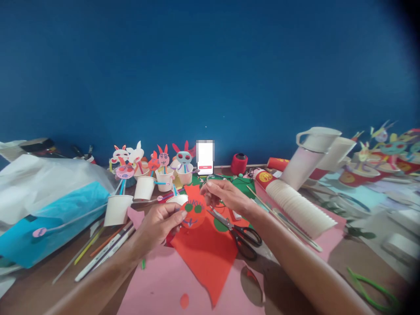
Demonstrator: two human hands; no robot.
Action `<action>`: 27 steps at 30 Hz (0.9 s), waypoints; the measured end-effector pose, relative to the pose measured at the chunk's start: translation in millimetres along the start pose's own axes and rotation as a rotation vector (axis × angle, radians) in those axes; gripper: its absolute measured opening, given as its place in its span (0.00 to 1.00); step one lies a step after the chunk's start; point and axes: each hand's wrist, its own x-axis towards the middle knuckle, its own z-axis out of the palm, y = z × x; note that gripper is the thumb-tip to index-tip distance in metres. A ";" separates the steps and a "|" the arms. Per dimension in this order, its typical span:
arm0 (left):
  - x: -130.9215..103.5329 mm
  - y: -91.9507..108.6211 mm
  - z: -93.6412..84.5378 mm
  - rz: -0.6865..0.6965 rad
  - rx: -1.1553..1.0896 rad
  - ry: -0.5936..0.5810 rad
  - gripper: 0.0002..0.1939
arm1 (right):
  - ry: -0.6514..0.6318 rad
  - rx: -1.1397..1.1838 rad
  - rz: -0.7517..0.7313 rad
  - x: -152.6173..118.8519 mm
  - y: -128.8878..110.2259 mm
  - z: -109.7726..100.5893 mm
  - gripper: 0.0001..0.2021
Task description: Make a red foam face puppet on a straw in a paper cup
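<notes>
My left hand [164, 221] pinches the edge of an orange paper face [193, 219] between thumb and fingers. The face has green round eyes and a drawn mouth. My right hand [226, 197] is just above and to the right of it, fingertips pressed together; whatever they may hold is too small to make out. Below both hands, an orange paper sheet [208, 253] lies on a pink sheet [154, 280]. Black-handled scissors [241, 236] rest on the orange sheet, under my right wrist, with their blades pointing toward the face.
White paper cups [118, 212] with paper animal faces on sticks stand at the back left. A lit phone [205, 157] leans against the blue wall. Stacked cups [298, 205] and a white jug [306, 157] are on the right; green-handled scissors [374, 288] lie front right. Markers [101, 253] lie left.
</notes>
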 end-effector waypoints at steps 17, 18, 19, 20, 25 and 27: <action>6.5 -2.7 3.0 0.107 -0.040 0.066 0.13 | -0.088 -0.161 0.093 -0.3 2.5 19.7 0.09; 6.1 -1.3 3.4 0.105 -0.045 0.061 0.12 | -0.070 -0.186 0.083 0.0 3.9 21.4 0.08; 5.7 -0.3 3.8 0.103 -0.044 0.055 0.12 | -0.054 -0.217 0.068 0.2 5.0 22.6 0.08; 5.4 0.2 4.3 0.099 -0.040 0.047 0.12 | -0.038 -0.246 0.052 0.3 5.9 23.6 0.09; 6.2 -3.7 5.9 0.099 -0.045 0.064 0.12 | -0.011 -0.314 0.015 -0.6 6.1 24.8 0.09; 7.0 -4.7 6.3 0.101 -0.045 0.062 0.11 | -0.018 -0.330 0.013 -0.8 5.6 24.8 0.08</action>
